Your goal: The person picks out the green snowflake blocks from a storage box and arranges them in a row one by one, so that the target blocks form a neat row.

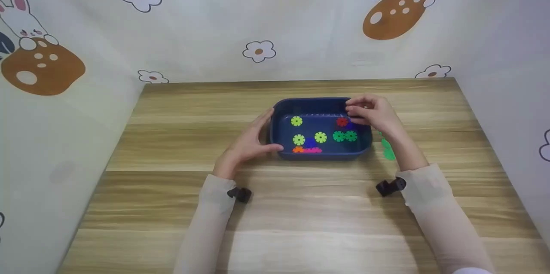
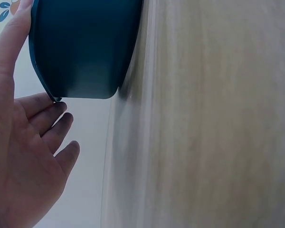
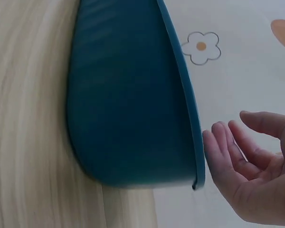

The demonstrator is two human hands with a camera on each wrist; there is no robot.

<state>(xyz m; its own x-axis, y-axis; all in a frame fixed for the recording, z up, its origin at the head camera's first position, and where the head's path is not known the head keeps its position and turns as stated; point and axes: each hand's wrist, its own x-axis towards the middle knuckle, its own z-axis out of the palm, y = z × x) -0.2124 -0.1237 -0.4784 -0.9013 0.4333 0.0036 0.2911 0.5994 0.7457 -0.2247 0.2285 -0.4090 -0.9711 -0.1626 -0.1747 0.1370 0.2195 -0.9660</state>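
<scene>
A dark blue plastic basin point(image 1: 321, 156) stands on the table, with several small flower-shaped plastic discs inside. Among them are a yellow-green disc point(image 1: 296, 121), a red one point(image 1: 342, 122) and a green one point(image 1: 339, 136). At the basin's left end my left hand point(image 1: 248, 140) rests with thumb and fingers spread, touching the rim. In the left wrist view, the other fingers of the left hand point(image 2: 31, 142) hang loosely beside the basin's corner. My right hand point(image 1: 374, 115) hovers over the right end, fingers loosely bent. In the right wrist view, nothing shows between its thumb and fingers.
Green flower-shaped discs point(image 1: 388, 149) lie on the wooden table point(image 1: 300, 209) to the right of the basin, partly hidden by the right forearm. A patterned white cloth point(image 1: 309, 25) hangs behind the table and along both sides.
</scene>
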